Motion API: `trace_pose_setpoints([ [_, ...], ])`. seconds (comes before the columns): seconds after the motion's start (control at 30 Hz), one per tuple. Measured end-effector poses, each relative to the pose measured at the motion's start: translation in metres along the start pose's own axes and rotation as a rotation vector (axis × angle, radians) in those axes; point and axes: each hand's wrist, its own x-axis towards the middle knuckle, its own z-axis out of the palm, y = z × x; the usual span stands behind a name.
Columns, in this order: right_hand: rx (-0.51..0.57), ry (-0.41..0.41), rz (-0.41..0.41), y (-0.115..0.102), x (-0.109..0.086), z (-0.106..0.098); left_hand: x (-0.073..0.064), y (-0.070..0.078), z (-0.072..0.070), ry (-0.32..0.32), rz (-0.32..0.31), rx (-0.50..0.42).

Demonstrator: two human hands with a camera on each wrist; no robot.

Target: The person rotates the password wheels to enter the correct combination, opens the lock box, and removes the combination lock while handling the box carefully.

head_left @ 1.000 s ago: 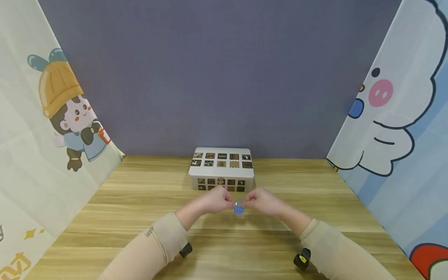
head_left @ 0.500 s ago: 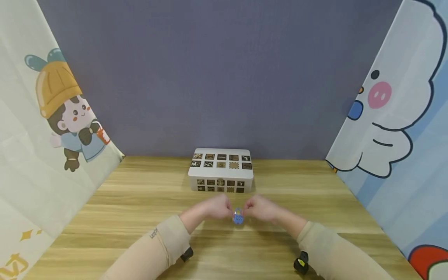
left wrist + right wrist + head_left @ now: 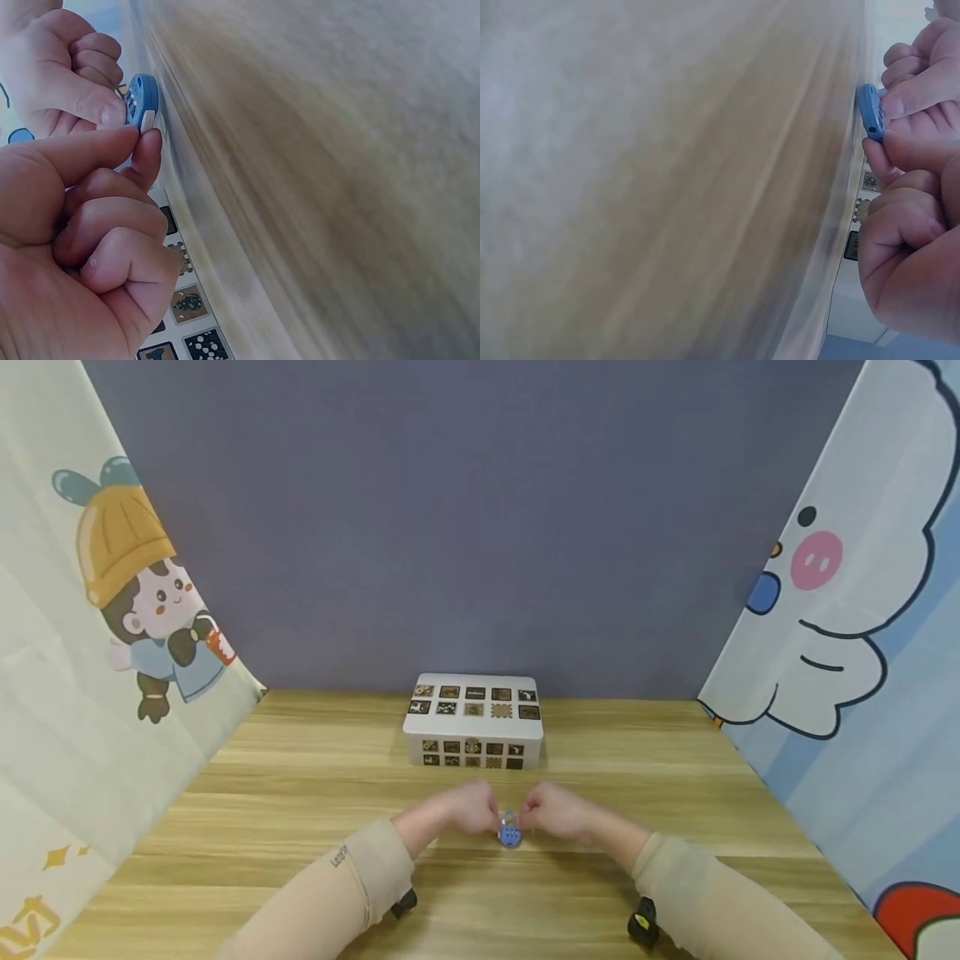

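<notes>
Between the two hands is a small blue combination padlock [image 3: 510, 836] with its shackle toward the white box. My left hand [image 3: 472, 808] pinches its left edge between thumb and index finger, where the left wrist view shows a white piece on the blue body. From the other side, my right hand [image 3: 557, 810] pinches it too, thumb and index fingertip on the padlock [image 3: 869, 112] in the right wrist view. The other fingers of both hands are curled in. Whether the shackle is locked is too small to tell.
A white rectangular box [image 3: 474, 720] with dark and tan square pictures and a front clasp stands farther back on the wooden table [image 3: 300, 793]. Behind it rises a grey-blue panel [image 3: 465, 527]. Printed cartoon sheets flank the table on both sides.
Both hands have drawn the padlock nearer to the person and away from the box, mostly in the first half second. The box front is now uncovered. Both pinches stay on the padlock.
</notes>
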Motion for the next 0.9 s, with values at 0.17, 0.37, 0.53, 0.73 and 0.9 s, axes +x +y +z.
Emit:
trace_pose_setpoints([
  [0.17,-0.011,0.002,-0.013,0.0017,0.002,0.0029,-0.0005,-0.0017,0.0011,-0.006,-0.011,-0.006],
  [0.37,-0.004,-0.002,-0.003,0.0002,0.0041,0.0036,-0.0003,-0.002,0.0006,-0.012,-0.005,-0.001],
  [0.53,-0.01,-0.007,0.0,-0.002,0.003,0.0036,-0.0004,-0.0008,0.0011,-0.009,-0.001,0.018],
  [0.73,-0.019,-0.012,0.001,-0.0017,0.0031,0.0039,-0.0012,0.0008,0.0017,-0.009,-0.013,0.024],
  [0.9,-0.015,-0.012,0.009,-0.0001,0.0022,0.005,-0.0025,0.0015,0.002,-0.007,-0.015,0.025],
])
